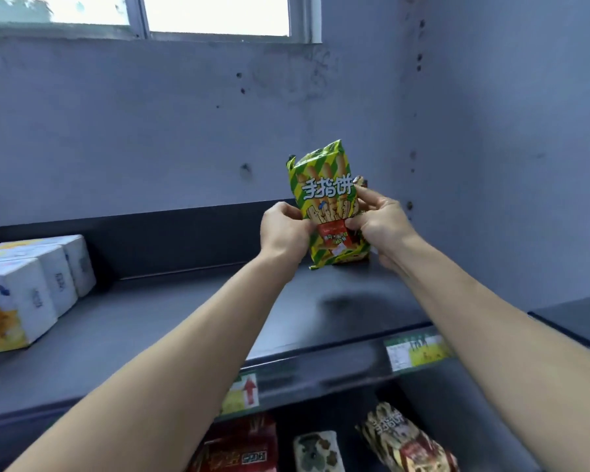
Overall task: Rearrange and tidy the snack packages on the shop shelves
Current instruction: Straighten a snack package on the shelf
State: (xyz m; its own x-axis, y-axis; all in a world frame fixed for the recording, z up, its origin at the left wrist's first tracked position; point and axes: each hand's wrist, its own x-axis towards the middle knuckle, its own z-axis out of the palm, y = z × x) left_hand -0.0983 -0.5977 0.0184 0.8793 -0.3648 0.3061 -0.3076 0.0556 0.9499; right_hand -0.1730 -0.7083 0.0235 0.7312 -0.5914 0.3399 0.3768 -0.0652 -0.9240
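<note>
Where the boxes (31,284) stood: well left of the fingers, in a close row, untouched and probably already in order.
shelf (184,318): a dark board beneath both hands, with room left of the fingers for a row.
left hand (285,233): fingers curled and clamped on the left edge of the packet (327,199), probably to stop it toppling.
packet: green and yellow, between the two sets of fingers, upright with its front facing out. Its lower edge was down at the shelf, near the back wall.
second packet (360,181): a brown sliver just behind the first, at the right fingertips. Whether they held it too could not be told.
right hand (378,223): thumb pressed on the front and forefinger stretched up the right edge. It was clamped on the packet to square it.
price tag (416,352): on the shelf lip, below the right fingers.
lower packets (406,441): one level down, well under the fingers, lying loosely and apparently still to be tidied.
</note>
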